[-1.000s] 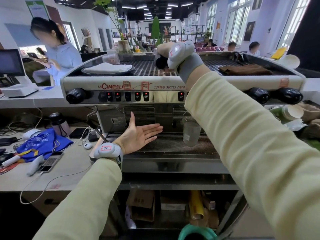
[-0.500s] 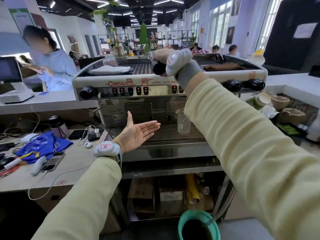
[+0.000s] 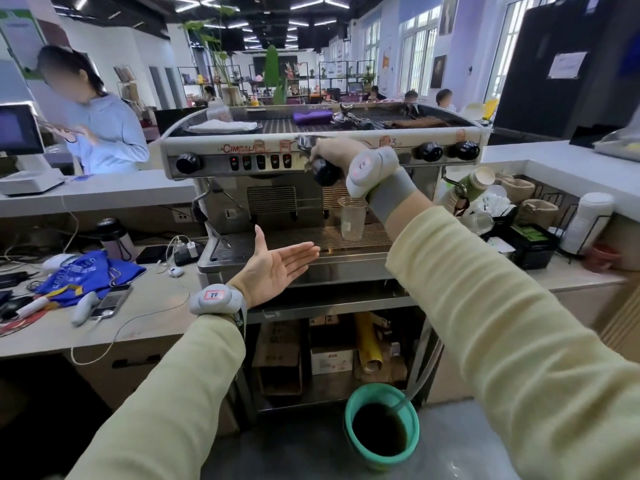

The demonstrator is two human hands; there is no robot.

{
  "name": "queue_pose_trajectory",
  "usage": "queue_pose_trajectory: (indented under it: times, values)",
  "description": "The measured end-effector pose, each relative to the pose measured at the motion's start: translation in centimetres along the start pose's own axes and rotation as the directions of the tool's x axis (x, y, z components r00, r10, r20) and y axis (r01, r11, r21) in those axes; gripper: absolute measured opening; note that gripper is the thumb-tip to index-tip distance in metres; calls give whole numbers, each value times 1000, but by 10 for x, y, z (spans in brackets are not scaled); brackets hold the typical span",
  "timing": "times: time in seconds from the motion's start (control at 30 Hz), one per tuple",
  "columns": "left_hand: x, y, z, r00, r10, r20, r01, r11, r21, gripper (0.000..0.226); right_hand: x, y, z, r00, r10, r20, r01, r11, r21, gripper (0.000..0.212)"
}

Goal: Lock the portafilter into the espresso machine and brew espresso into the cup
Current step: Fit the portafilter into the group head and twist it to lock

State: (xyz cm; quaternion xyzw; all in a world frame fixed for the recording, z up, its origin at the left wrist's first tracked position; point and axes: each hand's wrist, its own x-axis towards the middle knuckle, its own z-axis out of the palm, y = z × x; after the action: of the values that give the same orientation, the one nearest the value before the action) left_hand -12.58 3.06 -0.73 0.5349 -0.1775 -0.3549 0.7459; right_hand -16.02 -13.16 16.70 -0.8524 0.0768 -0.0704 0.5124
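Left hand (image 3: 277, 270) unchanged: flat, palm up, empty, in front of the drip tray (image 3: 294, 239). Right hand (image 3: 337, 154) has dropped from machine top to the button panel, gripping portafilter (image 3: 320, 161): black handle, metal basket rim. Clear cup (image 3: 352, 218) stands on the tray below.

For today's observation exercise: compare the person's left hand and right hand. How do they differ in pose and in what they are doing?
The left hand is open and flat, palm up, holding nothing; the right hand is closed around the black handle of the portafilter. The left hand sits low, before the drip tray; the right hand is raised at the espresso machine front panel, above the clear cup. Both wear a grey wrist device and a pale yellow sleeve.
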Motion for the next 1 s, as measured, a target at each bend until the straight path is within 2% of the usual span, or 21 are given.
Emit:
queue_pose_trajectory:
  times: [0.07, 0.17, 0.27, 0.37, 0.43, 0.57, 0.7, 1.0]
  values:
    - [-7, -4, 4, 1000, 7, -6, -7, 1000, -3, 104, -17, 1, 2, 997, 81, -8, -80, 993, 90, 29]
    - [-17, -5, 5, 999, 27, -27, -28, 1000, -12, 103, -38, 17, 7, 993, 114, 23, -116, 983, 142, 30]
    - [-25, -6, 5, 996, 59, -62, -61, 998, -27, 101, -33, 42, 16, 988, 156, -19, -152, 977, 150, 22]
    - [-31, -9, 5, 992, 87, -95, -92, 995, -48, 99, -31, 60, 25, 989, 150, -4, -148, 983, 112, 16]
    - [-35, -11, 6, 987, 109, -121, -117, 991, -60, 97, -35, 70, 28, 982, 179, 51, -185, 971, 152, 14]
    - [-39, -17, 6, 975, 137, -173, -154, 984, -88, 97, -44, 89, 38, 952, 235, 196, -293, 885, 362, 12]
    - [-43, -22, 5, 967, 151, -205, -171, 981, -87, 96, -45, 106, 49, 942, 226, 249, -321, 823, 468, 15]
    - [-46, -25, -20, 963, 150, -224, -175, 980, -97, 97, -28, 122, 72, 917, 236, 321, -362, 829, 426, 12]
